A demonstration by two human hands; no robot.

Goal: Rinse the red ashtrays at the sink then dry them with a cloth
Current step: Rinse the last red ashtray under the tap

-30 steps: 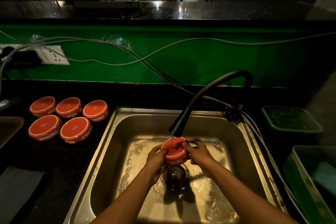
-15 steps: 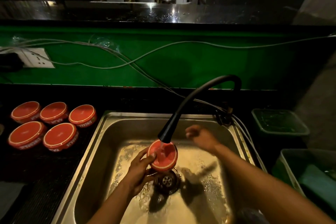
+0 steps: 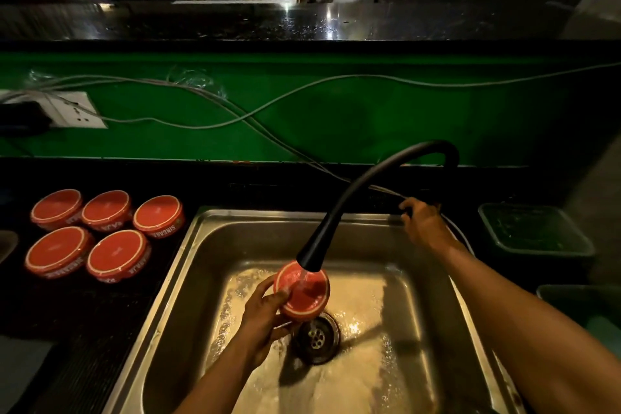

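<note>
One red ashtray [image 3: 301, 291] held tilted under the black faucet spout [image 3: 311, 255] at centre frame, just above the drain [image 3: 316, 339] of the steel sink [image 3: 215, 245]; water stream striking the ashtray's face and running off into the wet basin. Left hand [image 3: 262, 316] gripping the ashtray's left rim, thumb over the near edge, fingers curled round the underside. Right hand [image 3: 421, 222] at the sink's rear right corner, by the faucet base; fingers bent toward something dark there, grip state not discernible in the dim light. Five further red ashtrays [image 3: 107, 235] face-down on the dark counter at left of frame, three in the back row, two in front, close together, well apart from the sink interior. Two green bins [image 3: 534, 228] at right of frame. White cables [image 3: 235, 111] draped across the green wall, wall socket [image 3: 74, 109] at upper left
</note>
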